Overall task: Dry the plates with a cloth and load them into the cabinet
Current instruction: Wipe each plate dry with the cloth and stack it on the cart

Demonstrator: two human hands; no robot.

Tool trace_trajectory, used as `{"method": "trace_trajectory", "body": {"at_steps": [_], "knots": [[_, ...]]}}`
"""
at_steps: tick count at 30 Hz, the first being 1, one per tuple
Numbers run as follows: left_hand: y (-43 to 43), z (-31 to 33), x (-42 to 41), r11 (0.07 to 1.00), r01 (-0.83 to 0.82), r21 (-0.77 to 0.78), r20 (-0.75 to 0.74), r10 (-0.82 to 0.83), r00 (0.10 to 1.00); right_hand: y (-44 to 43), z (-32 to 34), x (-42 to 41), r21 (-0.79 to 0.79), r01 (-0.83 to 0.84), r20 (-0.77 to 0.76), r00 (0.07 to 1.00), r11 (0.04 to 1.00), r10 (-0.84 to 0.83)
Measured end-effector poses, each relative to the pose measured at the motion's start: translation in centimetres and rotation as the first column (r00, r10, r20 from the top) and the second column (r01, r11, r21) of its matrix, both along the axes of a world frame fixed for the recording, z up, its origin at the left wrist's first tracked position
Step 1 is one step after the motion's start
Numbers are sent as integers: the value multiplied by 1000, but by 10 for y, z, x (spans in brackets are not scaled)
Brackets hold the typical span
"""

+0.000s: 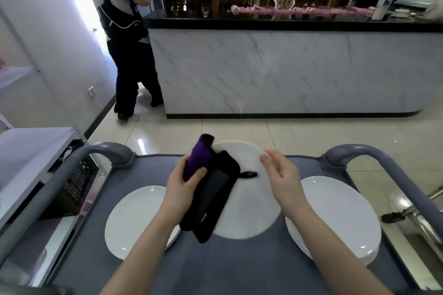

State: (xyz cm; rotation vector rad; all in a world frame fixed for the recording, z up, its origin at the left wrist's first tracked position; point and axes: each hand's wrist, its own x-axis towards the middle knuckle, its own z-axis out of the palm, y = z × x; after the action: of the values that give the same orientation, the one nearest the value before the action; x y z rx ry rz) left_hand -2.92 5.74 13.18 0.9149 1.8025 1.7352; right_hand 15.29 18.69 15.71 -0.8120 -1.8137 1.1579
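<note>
1. The left hand [182,182] is clutching a purple-and-black cloth [211,187] against a white plate [249,199] at the frame's centre.
2. The right hand [280,175] is pinching that plate's right rim.
3. Flanking plates are lying lower left [129,220] and lower right [340,218] on the grey cart [215,270].

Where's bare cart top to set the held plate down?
Bare grey cart top shows nearest the wearer, between the forearms, below the held plate. A smaller strip lies along the far edge between the handles. Crowded: left plate and right stack of plates fill both sides; left hand holds the cloth, right hand the rim.
</note>
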Motion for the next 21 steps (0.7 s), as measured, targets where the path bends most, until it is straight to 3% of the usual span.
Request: {"method": "trace_trajectory", "body": {"at_steps": [3, 6, 9, 12, 14, 17, 19, 21], "knots": [[2, -14, 24, 989, -138, 48, 240, 122, 963, -14, -3, -6, -205, 181, -200, 954, 962, -223], [5, -21, 39, 979, -198, 56, 321, 170, 932, -21, -9, -9, -340, 276, -207, 911, 899, -358], [3, -22, 31, 991, -132, 24, 212, 124, 969, -12, -6, 4, -177, 219, -124, 962, 960, -242], [2, -11, 10, 999, -14, -37, -63, 12, 998, 3, 6, 17, -9, 52, -10, 999, 999, -52], [5, 3, -3, 985, 125, -121, -251, -152, 956, 10, 14, 17, 87, -86, 165, 984, 993, 71], [12, 18, -8, 924, 275, -264, -372, -361, 855, 11, 18, 9, 139, -239, 354, 918, 961, 177], [16, 19, -5, 923, 282, -260, -382, -367, 848, 9, 17, 6, 130, -247, 320, 927, 960, 195], [17, 18, -2, 964, 201, -176, -355, -253, 900, 6, 14, 7, 111, -189, 232, 960, 976, 159]]}}
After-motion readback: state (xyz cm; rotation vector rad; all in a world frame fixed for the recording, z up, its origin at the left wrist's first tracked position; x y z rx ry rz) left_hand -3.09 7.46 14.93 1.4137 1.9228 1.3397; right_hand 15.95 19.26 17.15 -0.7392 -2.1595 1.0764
